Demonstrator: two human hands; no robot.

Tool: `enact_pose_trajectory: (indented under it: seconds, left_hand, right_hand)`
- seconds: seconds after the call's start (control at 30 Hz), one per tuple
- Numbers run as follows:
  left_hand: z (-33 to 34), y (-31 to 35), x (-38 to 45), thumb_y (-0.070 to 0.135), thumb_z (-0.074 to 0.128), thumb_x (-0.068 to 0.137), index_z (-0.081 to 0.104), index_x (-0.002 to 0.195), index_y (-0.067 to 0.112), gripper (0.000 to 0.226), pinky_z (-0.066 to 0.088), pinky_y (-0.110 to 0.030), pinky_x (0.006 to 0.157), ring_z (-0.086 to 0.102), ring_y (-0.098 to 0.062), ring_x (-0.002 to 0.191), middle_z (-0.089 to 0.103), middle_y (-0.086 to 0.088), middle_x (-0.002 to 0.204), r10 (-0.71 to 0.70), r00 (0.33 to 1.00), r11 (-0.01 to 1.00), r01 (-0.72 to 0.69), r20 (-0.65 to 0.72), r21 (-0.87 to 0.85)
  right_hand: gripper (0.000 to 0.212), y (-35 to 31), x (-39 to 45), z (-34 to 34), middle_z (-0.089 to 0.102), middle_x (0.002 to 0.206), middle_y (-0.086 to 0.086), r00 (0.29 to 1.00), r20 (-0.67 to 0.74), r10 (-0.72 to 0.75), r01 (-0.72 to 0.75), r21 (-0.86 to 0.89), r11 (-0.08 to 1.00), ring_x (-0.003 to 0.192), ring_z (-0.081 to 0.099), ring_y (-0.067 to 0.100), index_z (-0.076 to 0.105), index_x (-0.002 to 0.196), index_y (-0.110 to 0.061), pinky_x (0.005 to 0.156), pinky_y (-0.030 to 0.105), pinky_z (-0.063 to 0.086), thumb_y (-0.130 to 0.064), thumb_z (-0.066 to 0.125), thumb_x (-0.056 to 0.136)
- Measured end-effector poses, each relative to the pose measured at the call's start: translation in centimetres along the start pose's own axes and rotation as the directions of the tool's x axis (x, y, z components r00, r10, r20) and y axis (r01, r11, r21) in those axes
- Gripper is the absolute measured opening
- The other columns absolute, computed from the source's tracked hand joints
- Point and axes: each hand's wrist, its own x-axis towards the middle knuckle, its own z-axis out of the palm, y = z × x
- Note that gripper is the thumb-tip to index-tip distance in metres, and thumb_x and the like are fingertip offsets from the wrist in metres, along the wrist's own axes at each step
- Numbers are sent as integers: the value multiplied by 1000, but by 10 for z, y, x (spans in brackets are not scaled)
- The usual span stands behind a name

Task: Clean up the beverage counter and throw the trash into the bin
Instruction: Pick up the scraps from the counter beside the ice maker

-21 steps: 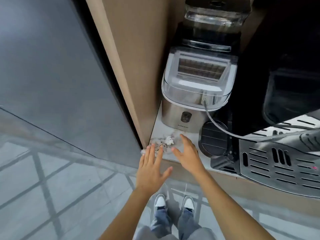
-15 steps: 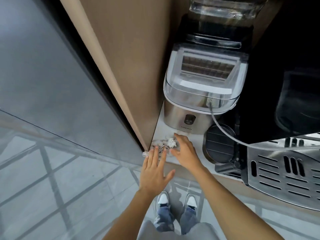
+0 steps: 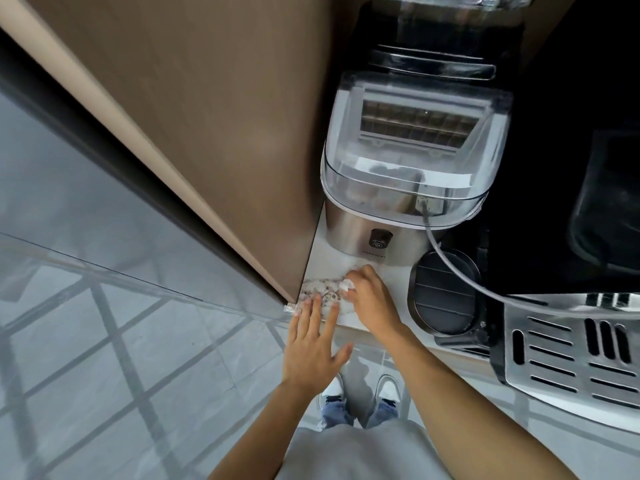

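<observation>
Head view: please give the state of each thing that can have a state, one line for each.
Left hand: open, flat, fingertips at the counter edge by the scraps.
Right hand: curled over the scraps, a white paper bit at its fingertips.
Trash scraps: loose pile on the counter, not yet removed.
Ice maker: clear lid closed, upright.
Grey tube: attached at the ice maker's front.

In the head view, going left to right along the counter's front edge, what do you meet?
Brown cabinet panel → pile of scraps → right hand on the white crumpled paper → round black ribbed base → steel slotted drip tray.
</observation>
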Motion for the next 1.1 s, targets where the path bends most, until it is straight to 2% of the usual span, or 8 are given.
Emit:
enact_pose_trajectory:
  seconds: [0.17,0.27,0.4,0.5,0.67,0.77,1.0,1.1]
  left_hand:
    - [3,6,-1,64,32,95,23,156,23,75,8,-48,121,12,-35,151,16,-15,164,74,997,997,-74,1,25]
    - [7,16,1,63,31,95,19,157,24,74,10,-49,121,8,-34,151,14,-13,165,137,990,989,-139,37,47]
    - [12,37,0,60,36,95,23,156,24,73,16,-53,118,13,-35,150,17,-10,165,260,964,964,-262,53,35]
    - [18,56,-1,59,35,95,20,156,23,73,16,-55,119,10,-36,151,11,-9,165,331,941,942,-334,78,38]
    - [29,90,-2,62,18,97,4,158,23,74,-2,-51,120,-12,-33,151,-9,-6,166,447,878,879,-466,170,95]
    - [35,109,-7,63,12,95,-1,157,23,76,-2,-50,121,-17,-34,150,-16,-5,165,476,856,856,-504,202,117]
    - [45,146,-21,64,15,94,4,157,29,73,-1,-49,121,-7,-33,152,-3,-10,168,435,863,865,-480,258,149]
    - [44,165,-30,60,20,94,19,156,23,72,12,-53,119,10,-36,152,12,-11,166,416,869,866,-469,269,172]
  right_hand:
    - [21,7,-32,-10,57,112,9,976,-115,187,-151,265,952,100,58,20,62,113,-7,84,20,41,-9,62,92]
    - [11,15,-64,-18,61,92,3,951,-146,273,-194,407,893,79,55,6,62,103,-13,69,8,38,-18,62,93]
    - [9,32,-113,-23,57,78,-9,906,-255,338,-197,455,869,70,52,0,61,89,-20,66,12,37,-12,66,89]
    - [4,50,-150,-24,63,83,0,829,-317,461,-271,493,827,70,56,10,67,93,-15,63,7,39,-14,68,88]
    - [9,77,-200,-34,68,86,1,700,-368,612,-320,605,729,72,60,7,69,98,-14,67,16,44,-12,67,89]
    - [6,91,-223,-43,69,81,0,627,-399,669,-332,639,693,71,62,11,68,94,-17,61,8,43,-13,65,90]
    - [4,122,-260,-63,68,81,-2,545,-410,731,-338,690,640,71,62,6,67,95,-20,57,5,44,-19,65,91]
    - [6,142,-275,-75,68,82,1,546,-421,724,-319,695,644,71,61,10,69,95,-18,58,6,44,-19,64,91]
